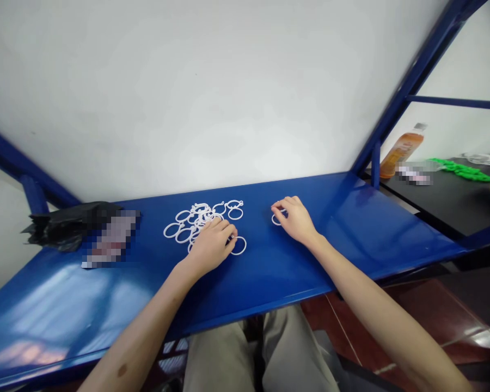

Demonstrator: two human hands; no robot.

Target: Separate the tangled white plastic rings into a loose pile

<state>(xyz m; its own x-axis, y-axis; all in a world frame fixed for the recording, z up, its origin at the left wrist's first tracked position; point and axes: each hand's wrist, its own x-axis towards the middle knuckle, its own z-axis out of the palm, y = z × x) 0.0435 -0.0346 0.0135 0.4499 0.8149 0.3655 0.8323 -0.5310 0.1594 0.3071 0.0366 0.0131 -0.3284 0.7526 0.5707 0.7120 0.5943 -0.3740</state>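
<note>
A pile of white plastic rings (183, 235), some with small hooked ends or eyelets, lies on the blue table (253, 283). My left hand (214, 242) rests over the pile's right front side. Its thumb and fingers are closed at the edge of one white ring (244, 246) that sticks out to the right. Further right, apart from the pile, my right hand (294, 219) is bent over another white ring (274, 220). Thumb and fingertips come together at that ring, and the hand covers part of it.
A black plastic bag (61, 226) lies at the table's left, beside a blurred-out packet (112, 239). A white wall (212, 109) closes off the back. Blue frame bars (408, 81) rise on both sides. On a black table at right stand a bottle (402, 151) and green linked pieces (463, 170).
</note>
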